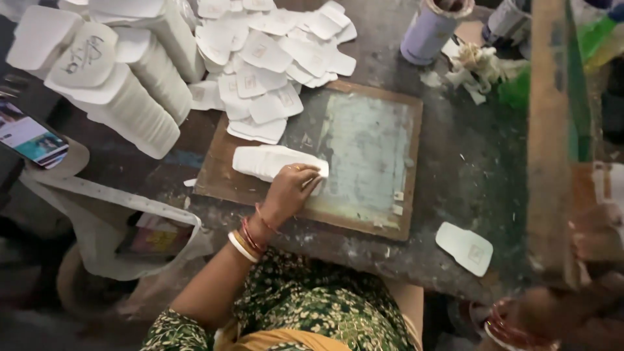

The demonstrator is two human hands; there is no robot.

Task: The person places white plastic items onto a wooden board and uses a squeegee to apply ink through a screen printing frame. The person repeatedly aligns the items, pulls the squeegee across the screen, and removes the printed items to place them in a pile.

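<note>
Left hand (292, 188) down on a small stack of white cut-outs (273, 160), grip together on the stack's right end, fingertips pinching at its edge. Stack lying flat across the left part of a wooden board (406, 169), its left end just short of the board's left edge, its right end over the pale worn patch in the board's middle. Bangles (246, 239) at the wrist, forearm reaching in from the lower left over the near edge of the table (481, 162).

Right hand (588, 260) at the far right of view, blurred, closed around the lower end of a wooden frame (549, 130) held upright and tilted, the frame's edge running nearly the whole height of the view. Exact hold of the grip too blurred to make out beyond that.

Beyond the board's far edge, touching it at the left corner, a loose heap of white cut-outs (273, 58) overlapping one another. Left of that, tall leaning piles of cut-outs (130, 91) reaching toward the table's left edge. One single cut-out (465, 247) alone near the front edge, right of the board, well apart from the rest. Bare dark table between board and frame, the widest open stretch. Lilac can (429, 29) and crumpled rag (478, 65) at the back right. Phone (32, 140) on a round stool off the left edge; white bag (104, 221) below it.
</note>
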